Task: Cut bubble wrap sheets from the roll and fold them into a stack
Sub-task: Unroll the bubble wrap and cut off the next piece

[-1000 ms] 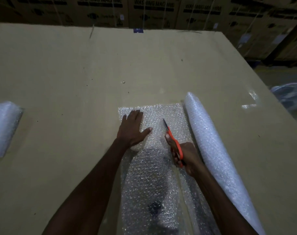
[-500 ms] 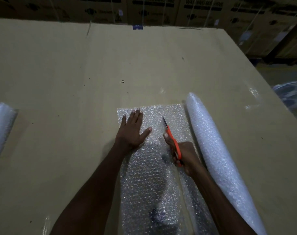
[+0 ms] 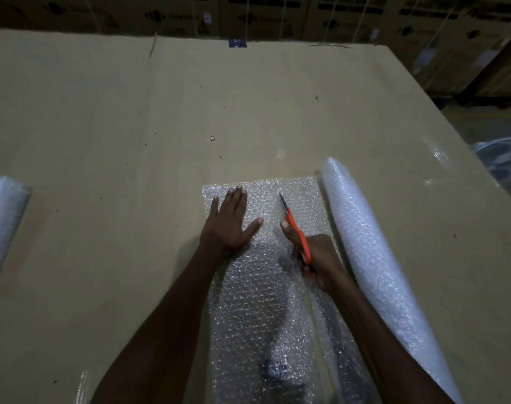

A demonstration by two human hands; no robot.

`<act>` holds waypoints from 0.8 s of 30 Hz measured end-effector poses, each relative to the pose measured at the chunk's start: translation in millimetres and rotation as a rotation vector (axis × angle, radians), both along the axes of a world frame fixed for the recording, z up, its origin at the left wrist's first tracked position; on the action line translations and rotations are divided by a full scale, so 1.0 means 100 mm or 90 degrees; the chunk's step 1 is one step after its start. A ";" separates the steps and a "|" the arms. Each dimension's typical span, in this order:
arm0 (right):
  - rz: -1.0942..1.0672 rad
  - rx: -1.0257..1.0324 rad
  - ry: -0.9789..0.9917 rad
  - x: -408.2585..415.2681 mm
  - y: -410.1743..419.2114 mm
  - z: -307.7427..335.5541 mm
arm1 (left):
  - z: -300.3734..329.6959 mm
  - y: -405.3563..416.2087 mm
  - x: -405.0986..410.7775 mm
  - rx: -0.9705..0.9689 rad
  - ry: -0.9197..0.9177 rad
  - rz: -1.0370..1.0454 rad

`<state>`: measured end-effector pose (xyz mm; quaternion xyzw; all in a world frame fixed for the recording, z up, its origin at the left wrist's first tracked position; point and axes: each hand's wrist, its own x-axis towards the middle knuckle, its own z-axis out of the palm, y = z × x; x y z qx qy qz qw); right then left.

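The unrolled bubble wrap sheet (image 3: 263, 287) lies flat on the cardboard tabletop (image 3: 102, 126), just left of the roll (image 3: 373, 258). The left hand (image 3: 229, 225) presses it with fingers spread flat; the right hand (image 3: 315, 258) has its grip clamped on the orange scissors (image 3: 296, 231), blades pointing at the sheet's far edge. To cut well, I'd keep the sheet taut and run parallel to the roll. The cut line behind the scissors is hard to make out, the sheet's near end is cut off, and so is the stack (image 3: 0, 223), far left of the roll.
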<state>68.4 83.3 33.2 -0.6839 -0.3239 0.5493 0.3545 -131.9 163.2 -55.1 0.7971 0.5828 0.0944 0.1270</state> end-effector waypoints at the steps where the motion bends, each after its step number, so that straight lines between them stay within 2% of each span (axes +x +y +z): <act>1: -0.004 0.000 -0.002 0.00 0.00 0.00 | 0.00 0.00 0.00 0.000 0.001 0.000; 24: -0.022 -0.012 0.000 -0.07 0.16 0.00 | -0.01 -0.04 0.00 0.016 -0.013 0.011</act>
